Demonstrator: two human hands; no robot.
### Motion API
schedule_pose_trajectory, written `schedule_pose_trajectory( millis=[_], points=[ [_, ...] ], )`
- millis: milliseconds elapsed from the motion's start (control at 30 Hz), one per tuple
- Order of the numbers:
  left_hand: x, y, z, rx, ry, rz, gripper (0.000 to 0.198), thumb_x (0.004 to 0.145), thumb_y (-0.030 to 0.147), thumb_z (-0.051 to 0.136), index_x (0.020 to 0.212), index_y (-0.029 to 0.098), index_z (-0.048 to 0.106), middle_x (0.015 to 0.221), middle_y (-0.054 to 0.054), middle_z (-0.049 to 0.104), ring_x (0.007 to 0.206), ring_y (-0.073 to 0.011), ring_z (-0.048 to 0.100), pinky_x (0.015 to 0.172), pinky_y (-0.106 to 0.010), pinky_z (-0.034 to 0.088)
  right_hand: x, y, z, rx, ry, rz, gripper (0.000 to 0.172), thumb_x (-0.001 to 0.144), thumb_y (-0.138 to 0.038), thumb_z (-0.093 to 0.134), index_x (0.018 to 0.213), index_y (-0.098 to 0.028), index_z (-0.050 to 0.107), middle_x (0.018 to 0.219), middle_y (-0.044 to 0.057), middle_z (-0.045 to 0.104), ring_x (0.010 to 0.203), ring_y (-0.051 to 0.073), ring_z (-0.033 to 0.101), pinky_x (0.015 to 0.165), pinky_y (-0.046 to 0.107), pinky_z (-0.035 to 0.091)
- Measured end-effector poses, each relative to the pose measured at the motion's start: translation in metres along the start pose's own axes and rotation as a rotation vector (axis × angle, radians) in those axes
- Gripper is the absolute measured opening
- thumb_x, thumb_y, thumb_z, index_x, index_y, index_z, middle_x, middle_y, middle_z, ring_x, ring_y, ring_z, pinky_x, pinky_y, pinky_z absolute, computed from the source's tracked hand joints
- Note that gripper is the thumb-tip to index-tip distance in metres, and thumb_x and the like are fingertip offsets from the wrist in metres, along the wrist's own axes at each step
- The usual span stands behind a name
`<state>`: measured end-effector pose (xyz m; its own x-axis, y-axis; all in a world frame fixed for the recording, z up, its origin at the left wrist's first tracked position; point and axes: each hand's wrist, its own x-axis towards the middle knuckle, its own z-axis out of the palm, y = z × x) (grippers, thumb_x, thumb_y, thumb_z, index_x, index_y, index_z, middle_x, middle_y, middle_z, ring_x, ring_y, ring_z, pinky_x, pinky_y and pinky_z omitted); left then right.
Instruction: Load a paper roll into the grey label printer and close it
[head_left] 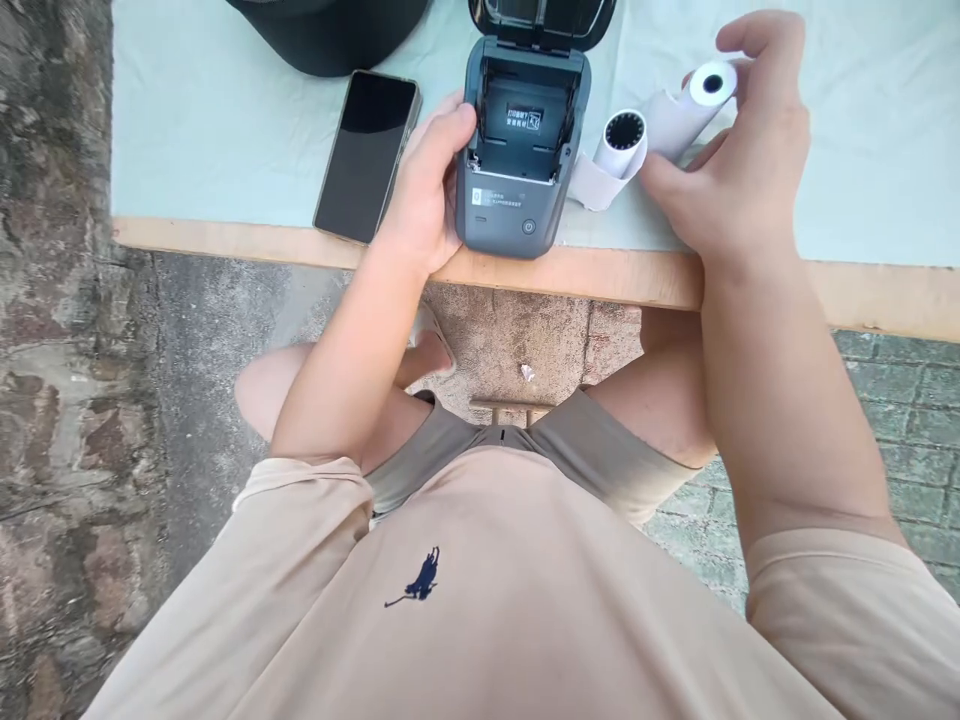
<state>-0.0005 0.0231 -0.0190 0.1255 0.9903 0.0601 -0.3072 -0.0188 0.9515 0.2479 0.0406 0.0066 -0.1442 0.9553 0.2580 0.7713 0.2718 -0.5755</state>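
Note:
My left hand (429,185) is wrapped around the left side of a small dark grey label printer (510,215), its thumb on the upper edge. The printer's black lid (541,22) is swung up, and the roll bay inside holds no roll. My right hand (750,165) curls around a white paper roll (679,125) with a small dark core, some fingers hidden behind it. The right thumb lies by a second paper roll (621,150), which has a wider black core and a loose strip of paper curling out at its base.
A dark smartphone (367,150) lies left of the printer. Beyond it a large black rounded object (330,35) is cut off by the top edge. The pale cloth-covered table (225,130) has a wooden front edge, with my legs beneath. A white scrap (528,372) lies on the ground.

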Motion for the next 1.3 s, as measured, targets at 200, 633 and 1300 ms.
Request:
schedule_pose_trajectory(
  millis=[200,633,1300],
  points=[
    [-0.005,0.006,0.001,-0.035,0.018,-0.025,0.03,0.085,0.051,0.054,0.099,0.027,0.067,0.09,-0.002,0.065,0.127,-0.0284,0.057,0.094,-0.044,0.056,-0.009,0.004,-0.003,0.093,0.326,-0.084,0.057,0.052,-0.001,0.046,0.105,-0.021,0.052,0.114,0.011,0.06,0.106,0.021,0.058,0.05,0.028,0.025],
    [-0.014,0.009,-0.004,-0.152,0.006,-0.026,0.035,0.089,0.045,0.058,0.114,0.022,0.065,0.105,-0.003,0.071,0.138,-0.0279,0.053,0.111,-0.043,0.051,-0.041,-0.048,0.028,-0.209,0.113,-0.201,0.027,0.087,-0.03,0.061,0.112,-0.028,0.054,0.116,0.005,0.062,0.061,0.008,0.058,0.047,0.024,0.041],
    [-0.014,0.006,-0.007,-0.179,-0.017,-0.021,0.033,0.088,0.046,0.061,0.11,0.023,0.066,0.103,-0.002,0.071,0.147,-0.0284,0.041,0.117,-0.046,0.045,-0.044,-0.027,-0.005,1.152,-0.185,0.168,0.038,0.083,-0.045,0.064,0.121,-0.042,0.061,0.129,0.002,0.062,0.109,0.022,0.067,0.062,0.033,0.062]
  ],
)
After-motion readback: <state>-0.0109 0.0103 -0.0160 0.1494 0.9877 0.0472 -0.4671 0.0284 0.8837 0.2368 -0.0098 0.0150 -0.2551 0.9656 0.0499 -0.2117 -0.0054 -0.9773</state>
